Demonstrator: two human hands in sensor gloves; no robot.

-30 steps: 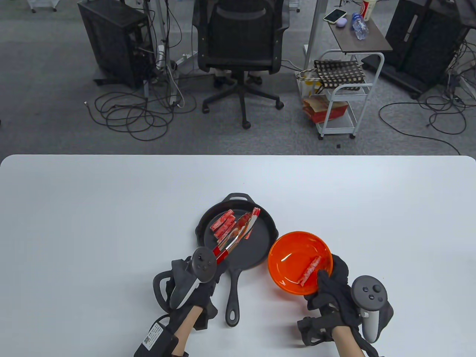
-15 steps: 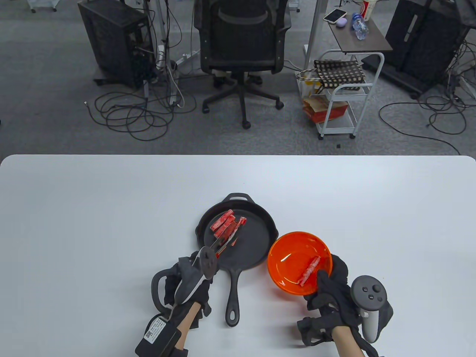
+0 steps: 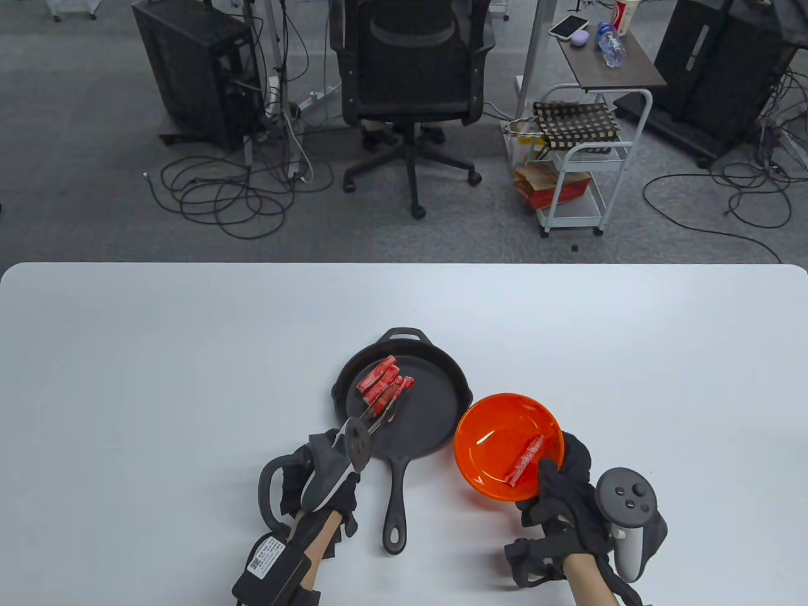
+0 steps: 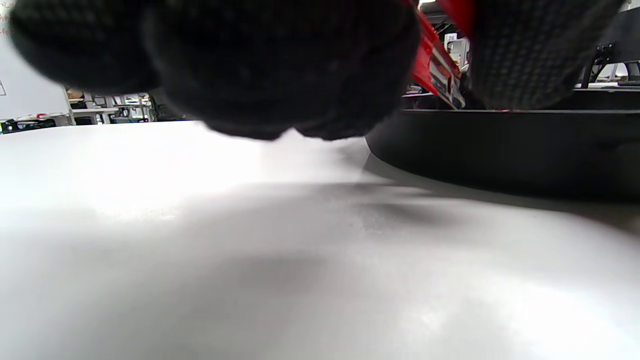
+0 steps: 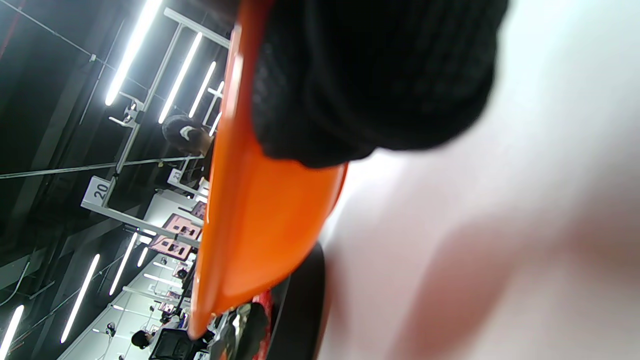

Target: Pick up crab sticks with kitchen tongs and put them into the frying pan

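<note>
Tongs (image 3: 379, 413) gripped by left hand (image 3: 325, 480) over pan (image 3: 435, 410); right hand (image 3: 562, 499) holds bowl (image 3: 480, 435).

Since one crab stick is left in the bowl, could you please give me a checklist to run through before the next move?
1. Left hand holds the tongs: ok.
2. Tong tips free of the crab sticks in the pan: cannot tell.
3. Right hand steadies the orange bowl: ok.
4. Last crab stick lies reachable in the bowl: ok.
5. Frying pan has bare space for it: ok.
</note>
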